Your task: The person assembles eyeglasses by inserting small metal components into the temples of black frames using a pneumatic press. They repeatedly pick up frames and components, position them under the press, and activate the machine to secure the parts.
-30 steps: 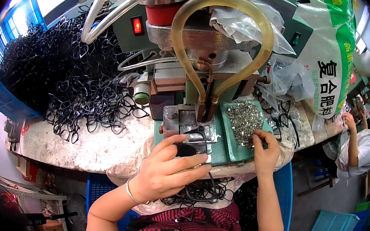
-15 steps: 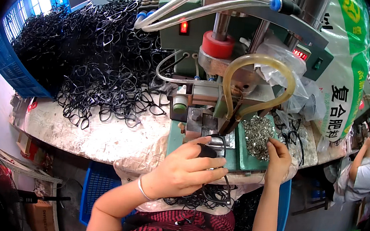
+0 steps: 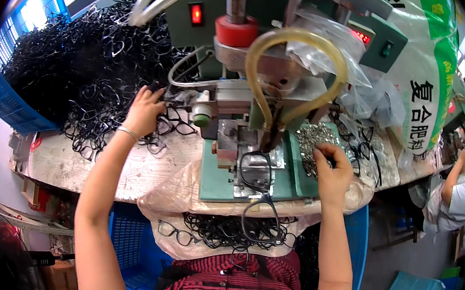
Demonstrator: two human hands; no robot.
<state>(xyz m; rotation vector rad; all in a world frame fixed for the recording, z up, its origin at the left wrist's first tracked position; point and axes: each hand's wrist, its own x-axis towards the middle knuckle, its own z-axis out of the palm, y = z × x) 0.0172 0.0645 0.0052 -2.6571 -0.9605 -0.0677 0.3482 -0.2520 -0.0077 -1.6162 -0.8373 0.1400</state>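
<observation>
My left hand [image 3: 144,112] is stretched out to the near edge of a big heap of black eyeglass frames [image 3: 96,65], fingers extended over the frames. Over a green tray [image 3: 300,172] of small shiny metal parts [image 3: 315,135], my right hand [image 3: 334,170] has thumb and forefinger curled together; whatever they pinch is too small to make out. Between the hands, one black eyeglass frame [image 3: 264,200] sits at the metal fixture [image 3: 242,188] of a green press [image 3: 234,32]. One of its rims lies on the fixture, and the other hangs past the table's front edge.
More eyeglass frames [image 3: 223,230] lie on cloth over my lap. A blue basket [image 3: 126,241] stands below the table, and a blue crate [image 3: 19,103] tips toward the heap. A yellowish hose [image 3: 340,66] loops before the press. A white-green sack [image 3: 419,91] and another person [image 3: 458,208] are at right.
My left hand has left the eyeglass frame at the fixture and moved left and away to the heap. My right hand stays by the metal parts. The view has shifted a little.
</observation>
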